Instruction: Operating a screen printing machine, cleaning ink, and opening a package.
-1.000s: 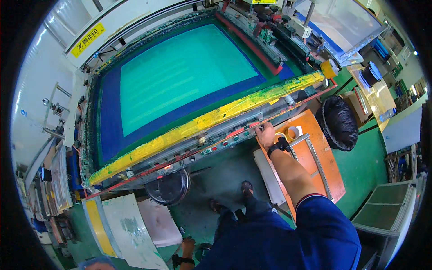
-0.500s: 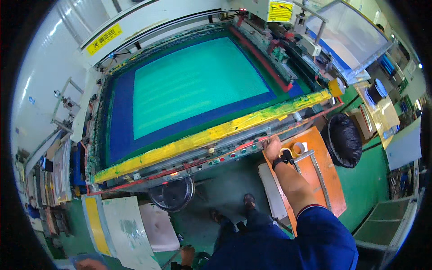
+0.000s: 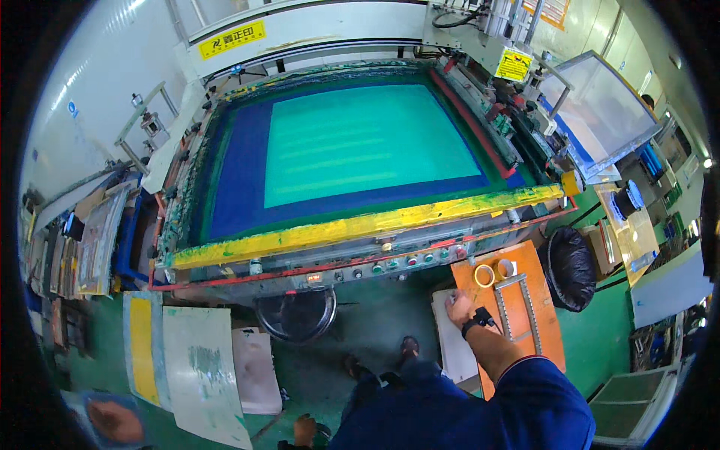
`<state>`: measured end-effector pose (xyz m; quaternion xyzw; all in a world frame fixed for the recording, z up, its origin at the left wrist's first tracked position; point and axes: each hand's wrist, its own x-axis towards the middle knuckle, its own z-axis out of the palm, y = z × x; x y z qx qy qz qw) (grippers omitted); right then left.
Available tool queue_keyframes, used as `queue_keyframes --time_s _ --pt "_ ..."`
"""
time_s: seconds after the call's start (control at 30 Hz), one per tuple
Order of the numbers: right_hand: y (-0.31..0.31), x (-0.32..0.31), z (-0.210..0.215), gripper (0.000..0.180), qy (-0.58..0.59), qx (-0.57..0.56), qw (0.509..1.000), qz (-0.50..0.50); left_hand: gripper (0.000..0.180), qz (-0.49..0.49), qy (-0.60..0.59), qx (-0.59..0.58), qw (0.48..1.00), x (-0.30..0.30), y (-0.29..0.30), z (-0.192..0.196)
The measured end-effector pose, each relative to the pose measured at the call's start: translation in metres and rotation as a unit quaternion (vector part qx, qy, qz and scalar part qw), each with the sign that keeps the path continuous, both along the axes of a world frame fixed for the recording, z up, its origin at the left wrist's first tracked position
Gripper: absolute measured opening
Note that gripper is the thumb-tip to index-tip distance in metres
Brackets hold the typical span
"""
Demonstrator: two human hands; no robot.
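My right hand (image 3: pixel 458 307) lies with curled fingers on the far end of a white sheet (image 3: pixel 454 346). That sheet sits beside an orange side table (image 3: pixel 546 315). A dark watch is on the wrist. Whether the fingers grip the sheet's edge is unclear. Just beyond the hand is the control strip (image 3: pixel 390 266) of a large screen printing machine, with its row of buttons. My left hand (image 3: pixel 304 429) hangs low beside my leg at the bottom edge, and nothing shows in it. My blue sleeve fills the lower right.
The machine's green and blue screen (image 3: pixel 360 146) sits behind a yellow-stained front bar (image 3: pixel 360 225). Two tape rolls (image 3: pixel 493 273) and a metal frame (image 3: pixel 517 304) lie on the orange table. A black-lined bin (image 3: pixel 570 266) stands right. A round stool (image 3: pixel 298 313) and boards (image 3: pixel 199 367) stand left.
My right hand has drawn back from the machine's front rail to the white sheet. The view has tilted, so the machine now sits more squarely ahead.
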<state>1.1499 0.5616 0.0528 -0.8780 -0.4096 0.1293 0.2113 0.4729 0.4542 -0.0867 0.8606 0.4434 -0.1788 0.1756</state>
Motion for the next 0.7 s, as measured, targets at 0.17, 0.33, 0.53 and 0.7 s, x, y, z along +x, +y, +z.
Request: queue_keyframes --time_s 0.17,0.33,0.53,0.7 --pt "-0.008 -0.046 -0.027 0.024 -0.002 0.028 0.992 0.119 0.013 0.233 -0.04 -0.026 0.971 -0.021 -0.02 0.013" --pt "0.015 -0.065 -0.056 0.029 0.064 0.003 0.958 0.281 0.024 0.294 -0.122 0.109 0.942 0.0 -0.082 0.022" --pt "0.045 -0.05 -0.099 0.031 0.086 -0.1 0.851 0.508 0.025 0.679 -0.17 0.055 0.712 0.123 -0.221 0.086" --pt "0.074 -0.027 -0.135 0.033 -0.059 -0.166 0.709 0.683 0.029 0.836 -0.146 -0.036 0.528 0.256 -0.348 0.119"
